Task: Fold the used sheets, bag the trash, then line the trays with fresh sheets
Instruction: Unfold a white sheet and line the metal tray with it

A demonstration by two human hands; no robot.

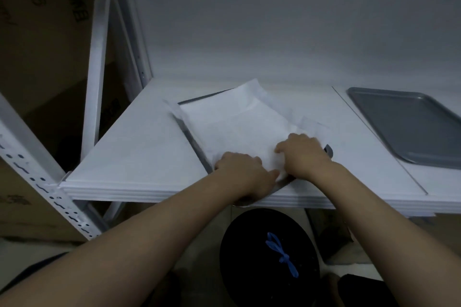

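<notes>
The left hand [240,169] and right hand [303,154] curl their fingers onto the near edge of the white paper sheet [239,127], apparently pinching it to seat it in the dark grey metal tray [192,139] beneath. Right of that tray an empty grey metal tray [404,127] likely awaits lining; below it sits a tied black bag [249,257].

White sheet [239,127], grey tray [409,127]

A white shelf [139,147] spans the view. Perforated white rack posts [37,177] rise at the shelf's left end. Brown cardboard boxes [45,57] stand beyond that end, and a plain grey wall [274,20] backs the shelf.
</notes>
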